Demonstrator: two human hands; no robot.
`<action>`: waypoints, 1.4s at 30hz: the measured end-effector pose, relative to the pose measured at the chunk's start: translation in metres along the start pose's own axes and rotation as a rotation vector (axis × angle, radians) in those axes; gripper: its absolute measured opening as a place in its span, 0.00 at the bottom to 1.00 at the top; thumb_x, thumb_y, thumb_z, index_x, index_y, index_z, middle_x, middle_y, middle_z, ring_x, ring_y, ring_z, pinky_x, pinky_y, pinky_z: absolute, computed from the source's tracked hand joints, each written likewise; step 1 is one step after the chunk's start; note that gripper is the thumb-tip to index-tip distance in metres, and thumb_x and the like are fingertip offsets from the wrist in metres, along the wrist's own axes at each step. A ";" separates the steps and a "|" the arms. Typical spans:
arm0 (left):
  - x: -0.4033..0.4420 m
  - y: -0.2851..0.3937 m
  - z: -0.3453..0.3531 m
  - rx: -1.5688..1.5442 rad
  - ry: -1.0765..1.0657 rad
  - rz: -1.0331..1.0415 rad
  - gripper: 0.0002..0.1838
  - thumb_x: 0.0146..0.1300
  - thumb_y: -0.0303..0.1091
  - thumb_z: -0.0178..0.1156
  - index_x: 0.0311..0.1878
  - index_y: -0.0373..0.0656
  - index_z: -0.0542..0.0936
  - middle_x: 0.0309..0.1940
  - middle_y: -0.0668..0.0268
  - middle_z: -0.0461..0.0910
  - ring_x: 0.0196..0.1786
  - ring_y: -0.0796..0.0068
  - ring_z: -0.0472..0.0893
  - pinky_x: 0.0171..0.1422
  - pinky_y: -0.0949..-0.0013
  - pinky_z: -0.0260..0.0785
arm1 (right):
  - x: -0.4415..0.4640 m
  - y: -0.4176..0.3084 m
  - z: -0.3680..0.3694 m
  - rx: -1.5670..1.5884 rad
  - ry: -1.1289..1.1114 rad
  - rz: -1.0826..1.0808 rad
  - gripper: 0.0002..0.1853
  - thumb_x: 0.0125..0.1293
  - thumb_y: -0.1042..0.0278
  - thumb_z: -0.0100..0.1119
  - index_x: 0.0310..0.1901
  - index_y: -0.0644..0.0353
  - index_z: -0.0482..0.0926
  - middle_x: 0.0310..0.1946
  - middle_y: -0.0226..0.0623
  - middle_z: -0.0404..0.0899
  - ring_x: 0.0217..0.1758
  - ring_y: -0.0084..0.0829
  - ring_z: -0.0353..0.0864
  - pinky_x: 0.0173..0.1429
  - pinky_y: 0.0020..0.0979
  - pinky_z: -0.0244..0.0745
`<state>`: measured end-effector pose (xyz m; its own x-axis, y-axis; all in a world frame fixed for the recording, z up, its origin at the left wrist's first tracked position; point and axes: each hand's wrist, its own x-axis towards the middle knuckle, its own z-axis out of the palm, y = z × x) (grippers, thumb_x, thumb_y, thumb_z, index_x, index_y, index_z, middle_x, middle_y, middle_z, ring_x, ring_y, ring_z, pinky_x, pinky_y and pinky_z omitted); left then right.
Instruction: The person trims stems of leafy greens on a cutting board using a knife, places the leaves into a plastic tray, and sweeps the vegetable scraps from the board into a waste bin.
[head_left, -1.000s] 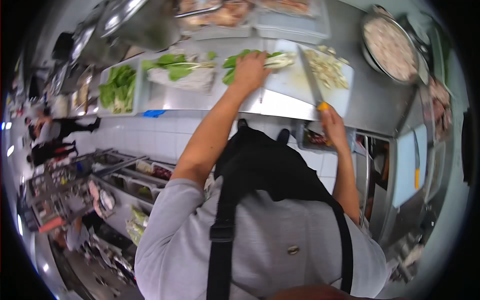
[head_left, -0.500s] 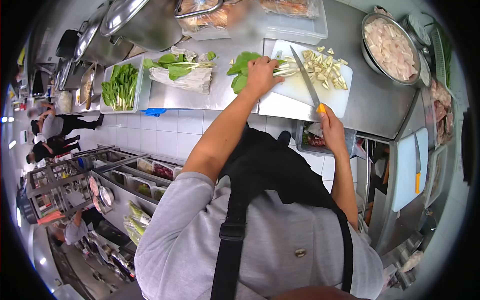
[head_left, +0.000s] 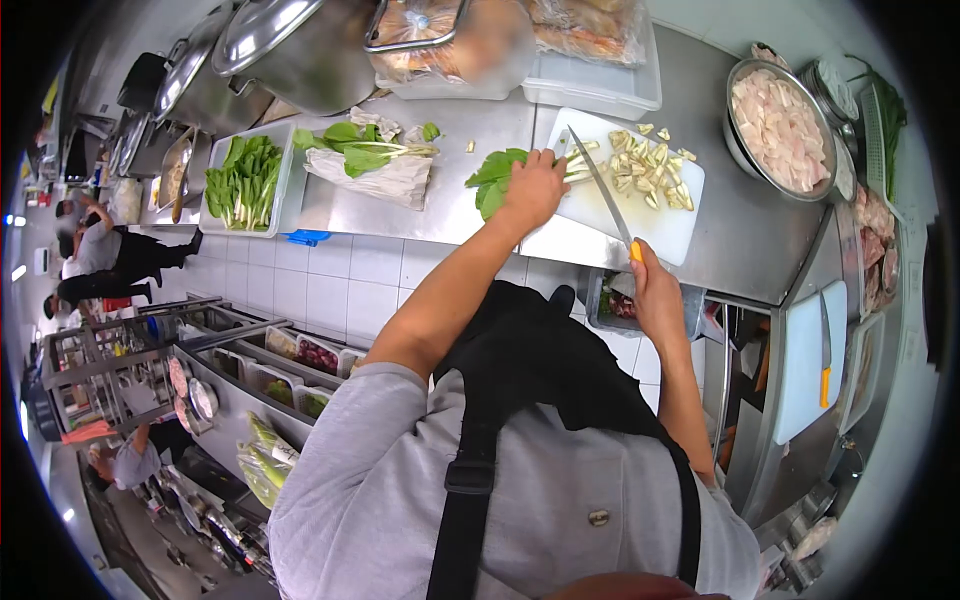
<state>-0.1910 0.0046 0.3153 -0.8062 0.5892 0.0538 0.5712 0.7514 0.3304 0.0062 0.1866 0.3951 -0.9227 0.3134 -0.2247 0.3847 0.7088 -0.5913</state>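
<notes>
My left hand (head_left: 537,188) is closed over a bunch of leafy greens (head_left: 493,181) at the left edge of the white cutting board (head_left: 640,232). Pale stems stick out to the right of its fingers, beside the blade. In my right hand (head_left: 657,290) is a knife (head_left: 604,192), gripped by its yellow handle, with the tip pointing to the far side of the board. Chopped stem pieces (head_left: 645,167) lie in a loose pile right of the blade. More greens (head_left: 365,158) rest on a crumpled whitish wrapping (head_left: 375,180) to the left.
A plastic tub (head_left: 291,190) of greens stands at left. A metal bowl (head_left: 737,145) of sliced pale meat is at right, near a second board (head_left: 800,350) with another yellow-handled knife (head_left: 825,350). Large pots (head_left: 310,60) line the back. Co-workers (head_left: 105,250) stand far left.
The whole scene sits slightly lower because the camera has tilted. My left hand has slid a little toward the blade, so a shorter length of stem shows between them.
</notes>
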 end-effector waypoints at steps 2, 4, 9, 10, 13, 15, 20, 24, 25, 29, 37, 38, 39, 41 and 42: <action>-0.006 0.002 0.003 0.004 -0.016 -0.002 0.25 0.68 0.41 0.64 0.66 0.43 0.79 0.57 0.57 0.76 0.66 0.54 0.73 0.62 0.45 0.69 | 0.004 -0.001 0.007 -0.006 -0.056 0.029 0.23 0.82 0.57 0.48 0.71 0.56 0.73 0.43 0.61 0.85 0.48 0.61 0.85 0.54 0.52 0.77; -0.003 -0.002 0.009 -0.016 0.005 0.004 0.24 0.68 0.41 0.64 0.65 0.44 0.80 0.60 0.57 0.76 0.66 0.55 0.72 0.62 0.45 0.69 | 0.032 0.017 0.028 0.016 -0.070 -0.014 0.23 0.82 0.57 0.47 0.71 0.57 0.74 0.47 0.61 0.85 0.52 0.60 0.85 0.56 0.51 0.77; 0.011 -0.015 0.084 -0.006 0.337 -0.092 0.15 0.67 0.36 0.54 0.51 0.41 0.81 0.46 0.53 0.81 0.49 0.53 0.81 0.51 0.43 0.70 | 0.047 0.045 0.008 0.108 -0.048 -0.080 0.24 0.80 0.56 0.48 0.70 0.58 0.75 0.61 0.53 0.83 0.63 0.52 0.83 0.66 0.41 0.76; 0.009 -0.002 0.067 0.137 0.192 -0.152 0.14 0.66 0.36 0.55 0.49 0.41 0.83 0.46 0.53 0.82 0.49 0.53 0.81 0.52 0.45 0.72 | 0.053 0.047 0.011 0.058 -0.005 -0.087 0.24 0.79 0.58 0.51 0.71 0.58 0.75 0.59 0.55 0.84 0.59 0.52 0.84 0.64 0.42 0.76; 0.022 -0.009 0.045 0.128 0.003 -0.166 0.13 0.65 0.36 0.59 0.46 0.40 0.86 0.46 0.52 0.85 0.53 0.53 0.83 0.57 0.47 0.75 | 0.083 0.054 0.029 -0.108 0.069 -0.180 0.28 0.74 0.69 0.60 0.75 0.48 0.72 0.51 0.54 0.81 0.52 0.54 0.82 0.59 0.46 0.76; 0.022 -0.013 0.025 -0.046 -0.009 -0.226 0.14 0.64 0.35 0.61 0.48 0.37 0.84 0.47 0.49 0.85 0.54 0.48 0.84 0.57 0.45 0.76 | 0.094 0.057 0.047 -0.212 0.130 -0.214 0.31 0.72 0.70 0.62 0.76 0.46 0.71 0.52 0.53 0.78 0.53 0.53 0.80 0.59 0.48 0.74; 0.011 -0.042 -0.028 -0.492 0.224 -0.464 0.20 0.60 0.37 0.63 0.51 0.33 0.79 0.48 0.41 0.84 0.53 0.42 0.84 0.60 0.42 0.75 | 0.105 0.065 0.048 -0.369 0.485 -0.277 0.34 0.68 0.73 0.64 0.76 0.46 0.70 0.51 0.50 0.78 0.58 0.52 0.77 0.63 0.49 0.73; -0.006 -0.081 -0.080 -0.579 0.713 -0.617 0.21 0.68 0.39 0.63 0.54 0.29 0.79 0.40 0.44 0.86 0.41 0.47 0.87 0.49 0.48 0.79 | 0.111 0.051 0.029 0.053 0.396 -0.531 0.25 0.68 0.74 0.65 0.68 0.56 0.78 0.52 0.46 0.79 0.56 0.43 0.78 0.61 0.39 0.74; -0.008 -0.107 -0.081 -0.680 0.875 -0.542 0.17 0.70 0.38 0.63 0.49 0.30 0.81 0.33 0.52 0.86 0.33 0.57 0.88 0.39 0.54 0.80 | 0.104 0.025 0.027 0.195 0.285 -0.524 0.23 0.69 0.73 0.65 0.65 0.58 0.79 0.53 0.44 0.79 0.55 0.40 0.78 0.60 0.37 0.74; -0.060 -0.142 -0.177 -1.334 1.227 -0.480 0.07 0.73 0.31 0.59 0.46 0.36 0.79 0.28 0.60 0.81 0.27 0.68 0.84 0.31 0.60 0.79 | 0.083 -0.062 0.047 0.657 -0.090 -0.533 0.17 0.72 0.73 0.65 0.60 0.60 0.82 0.45 0.33 0.81 0.46 0.25 0.79 0.51 0.26 0.76; -0.164 -0.281 -0.255 -1.650 1.890 -0.417 0.13 0.72 0.35 0.59 0.51 0.36 0.75 0.37 0.59 0.79 0.38 0.61 0.83 0.44 0.56 0.82 | 0.060 -0.165 0.078 0.868 -0.597 -0.589 0.15 0.72 0.78 0.62 0.59 0.65 0.82 0.37 0.27 0.78 0.42 0.18 0.78 0.50 0.23 0.77; -0.171 -0.294 -0.261 -1.681 1.955 -0.433 0.13 0.72 0.36 0.58 0.51 0.36 0.75 0.37 0.59 0.79 0.39 0.60 0.83 0.45 0.55 0.82 | 0.062 -0.170 0.086 0.841 -0.615 -0.556 0.15 0.72 0.78 0.61 0.59 0.64 0.83 0.37 0.27 0.78 0.40 0.19 0.79 0.48 0.24 0.79; -0.180 -0.304 -0.264 -1.714 2.019 -0.459 0.13 0.72 0.36 0.58 0.51 0.36 0.75 0.38 0.59 0.78 0.40 0.60 0.83 0.45 0.54 0.82 | 0.064 -0.179 0.091 0.817 -0.652 -0.546 0.15 0.72 0.78 0.62 0.59 0.64 0.83 0.37 0.27 0.79 0.40 0.19 0.79 0.47 0.24 0.80; -0.194 -0.333 -0.266 -1.744 2.117 -0.524 0.14 0.71 0.38 0.57 0.51 0.37 0.75 0.39 0.59 0.79 0.41 0.59 0.83 0.47 0.52 0.82 | 0.069 -0.203 0.105 0.738 -0.734 -0.544 0.15 0.71 0.77 0.63 0.58 0.63 0.84 0.35 0.28 0.80 0.39 0.20 0.80 0.48 0.25 0.80; -0.197 -0.348 -0.268 -1.743 2.146 -0.552 0.14 0.71 0.38 0.56 0.50 0.37 0.75 0.40 0.59 0.79 0.42 0.58 0.83 0.47 0.51 0.82 | 0.068 -0.227 0.106 0.726 -0.782 -0.647 0.16 0.71 0.77 0.63 0.59 0.62 0.84 0.35 0.29 0.80 0.39 0.21 0.80 0.48 0.26 0.80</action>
<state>-0.2721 -0.4531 0.4420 -0.3959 -0.8571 -0.3297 0.7172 -0.5128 0.4720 -0.1466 -0.0199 0.4324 -0.8013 -0.5981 0.0138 -0.0187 0.0019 -0.9998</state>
